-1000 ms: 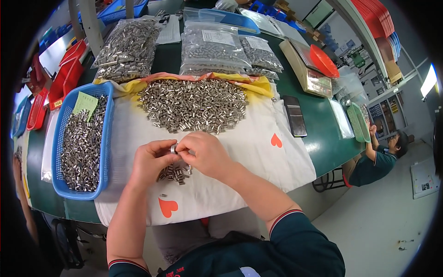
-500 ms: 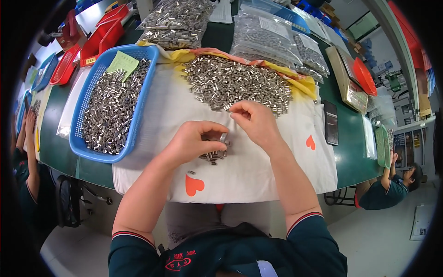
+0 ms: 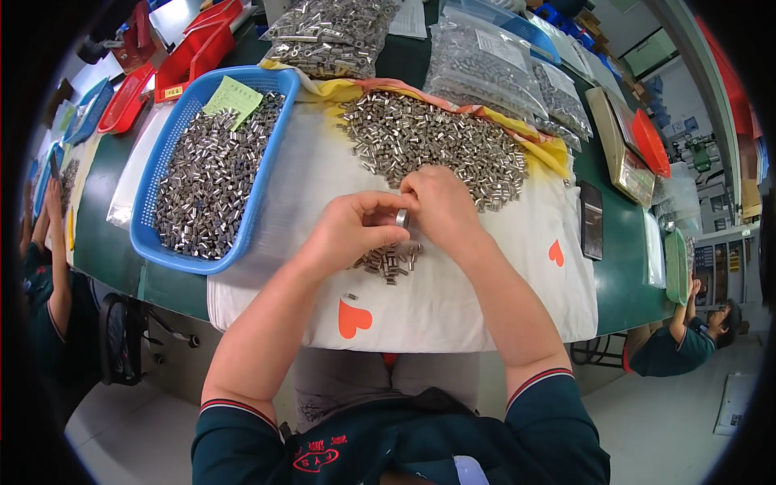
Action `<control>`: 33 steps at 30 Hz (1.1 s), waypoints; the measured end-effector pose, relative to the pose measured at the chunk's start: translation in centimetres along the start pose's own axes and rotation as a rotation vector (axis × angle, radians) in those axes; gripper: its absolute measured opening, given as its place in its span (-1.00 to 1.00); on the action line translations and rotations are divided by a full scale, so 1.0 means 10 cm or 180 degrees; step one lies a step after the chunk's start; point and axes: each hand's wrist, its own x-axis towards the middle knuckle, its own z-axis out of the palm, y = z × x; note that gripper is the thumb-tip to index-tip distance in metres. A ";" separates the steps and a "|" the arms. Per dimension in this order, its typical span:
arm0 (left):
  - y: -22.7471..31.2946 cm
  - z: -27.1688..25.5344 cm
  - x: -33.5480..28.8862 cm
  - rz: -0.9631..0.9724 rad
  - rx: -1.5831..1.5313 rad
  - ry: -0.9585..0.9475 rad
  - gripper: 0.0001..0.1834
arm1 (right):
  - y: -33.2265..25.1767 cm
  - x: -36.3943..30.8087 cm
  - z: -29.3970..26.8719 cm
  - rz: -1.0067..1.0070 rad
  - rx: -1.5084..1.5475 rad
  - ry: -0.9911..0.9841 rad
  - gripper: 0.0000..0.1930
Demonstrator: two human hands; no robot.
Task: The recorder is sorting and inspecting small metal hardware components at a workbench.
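Note:
My left hand point(image 3: 352, 230) is closed, thumb and fingers pinching a short shiny metal cylinder point(image 3: 402, 217). Against its fingertips is my right hand point(image 3: 443, 208), with fingers bent together; whatever they may hold is hidden. Below the hands a small heap of metal sleeves point(image 3: 386, 263) lies on the white cloth point(image 3: 453, 315), and one loose sleeve point(image 3: 350, 297) sits apart from it. Beyond my right hand spreads a large pile of similar small metal sleeves point(image 3: 436, 137), bordered at the back by the cloth's yellow and red edge point(image 3: 453, 103).
At left stands a blue basket point(image 3: 139, 206) of small metal parts with a green note point(image 3: 232, 99). Bags of metal parts point(image 3: 327, 36) point(image 3: 481, 65) line the back. A dark phone-like slab point(image 3: 592, 220) lies at right. Other people work at both sides.
My right hand has come from the pile's front edge to meet my left fingertips. My left hand has risen slightly with the metal cylinder. The whole view has shifted a little.

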 end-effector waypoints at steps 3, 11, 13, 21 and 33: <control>0.02 -0.02 0.04 0.0076 -0.0313 0.0125 -0.64 | -0.02 -0.10 -0.11 0.0632 0.0908 0.0288 -0.95; 0.01 -0.05 0.03 0.0098 -0.0493 0.0150 -0.61 | -0.09 -0.29 -0.18 0.0429 0.2558 0.0303 -0.91; 0.01 0.00 0.01 0.0114 -0.0622 0.0130 -0.61 | -0.08 -0.30 -0.23 0.0503 0.2398 0.0208 -0.92; -0.04 -0.03 0.04 0.0151 -0.0350 0.0113 -0.64 | -0.17 -0.34 -0.22 0.0234 0.1759 0.0383 -0.91; -0.05 0.03 0.01 0.0063 0.0244 0.0448 -0.65 | -0.23 -0.37 -0.09 -0.0123 0.1154 0.0984 -0.90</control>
